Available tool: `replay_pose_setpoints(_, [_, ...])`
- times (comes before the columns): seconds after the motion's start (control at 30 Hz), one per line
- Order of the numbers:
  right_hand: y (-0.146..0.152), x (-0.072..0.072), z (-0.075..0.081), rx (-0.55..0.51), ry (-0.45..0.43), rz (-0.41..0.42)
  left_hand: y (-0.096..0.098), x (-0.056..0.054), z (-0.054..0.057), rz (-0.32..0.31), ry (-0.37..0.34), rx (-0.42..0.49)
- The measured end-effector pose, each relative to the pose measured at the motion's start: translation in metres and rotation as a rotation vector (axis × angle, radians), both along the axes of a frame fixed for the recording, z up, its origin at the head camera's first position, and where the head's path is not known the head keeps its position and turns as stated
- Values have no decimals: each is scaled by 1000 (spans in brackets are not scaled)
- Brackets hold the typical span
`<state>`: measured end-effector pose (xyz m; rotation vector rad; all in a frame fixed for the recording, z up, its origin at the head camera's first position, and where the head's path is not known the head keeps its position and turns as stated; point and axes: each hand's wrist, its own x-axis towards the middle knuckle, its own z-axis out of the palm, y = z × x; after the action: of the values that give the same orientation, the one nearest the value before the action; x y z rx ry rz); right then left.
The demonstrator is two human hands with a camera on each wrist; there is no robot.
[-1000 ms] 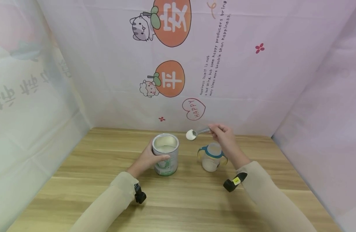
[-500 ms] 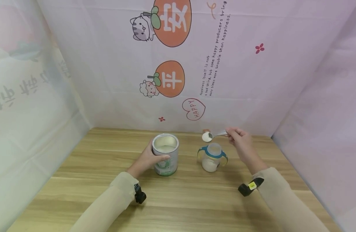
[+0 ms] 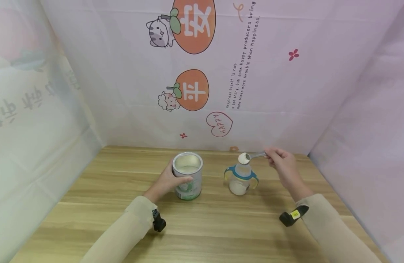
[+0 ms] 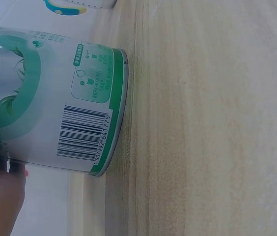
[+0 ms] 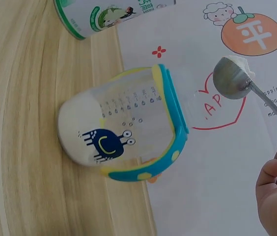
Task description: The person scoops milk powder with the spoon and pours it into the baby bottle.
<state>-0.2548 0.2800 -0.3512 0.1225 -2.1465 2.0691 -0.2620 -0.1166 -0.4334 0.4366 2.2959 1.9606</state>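
My right hand (image 3: 282, 164) pinches the handle of a metal measuring spoon (image 5: 232, 81), heaped with white powder. In the head view the spoon's bowl overlaps the open mouth of a clear baby bottle (image 3: 238, 184); in the right wrist view it sits just above that mouth. The bottle has a blue collar with two blue and yellow handles, and white powder (image 5: 77, 130) lies in its bottom. My left hand (image 3: 167, 181) grips a white and green milk powder can (image 3: 189, 184), standing open and upright. Pale powder shows inside the can.
The bottle and can stand on a wood-grain table (image 3: 202, 233), with a gap between them. A printed cloth wall (image 3: 271, 120) rises behind the table's back edge, and cloth sides close it in left and right.
My right hand has moved right with the loaded spoon, from beside the can to over the bottle's mouth. My left hand and the can have stayed in place.
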Motion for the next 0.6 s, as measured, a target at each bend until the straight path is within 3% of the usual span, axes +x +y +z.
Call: replay_pose_setpoints(0.6, [13,0,-15,240,32,-73,1,1,2,21,0,-17])
